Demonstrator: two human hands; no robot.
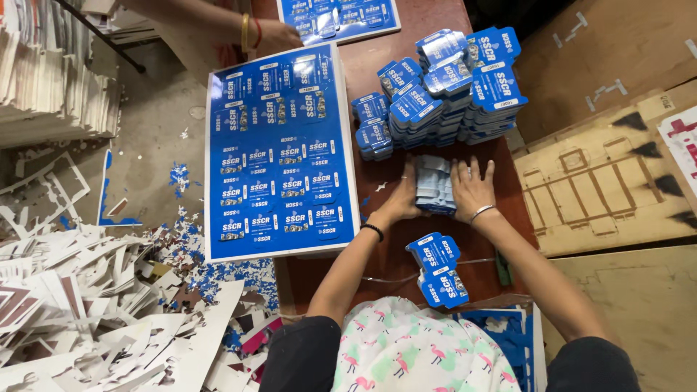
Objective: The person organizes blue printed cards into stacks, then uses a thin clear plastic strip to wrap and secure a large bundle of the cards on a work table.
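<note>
Both my hands press on the sides of a small stack of die-cut card blanks (434, 183) lying pale side up on the brown table (406, 43). My left hand (401, 201) holds its left edge and my right hand (470, 189) its right edge. Behind the stack stand piles of blue printed blanks (443, 87). To the left lies a thick stack of large blue printed sheets (279, 152). Two small bundles of blue blanks (440, 267) rest near my body.
Another person's hand (272, 33) with bangles touches the far edge of the large sheets. More blue sheets (337, 18) lie farther back. White and blue card scraps (109, 305) cover the floor at left. Brown die-cutting boards (610, 174) lie at right.
</note>
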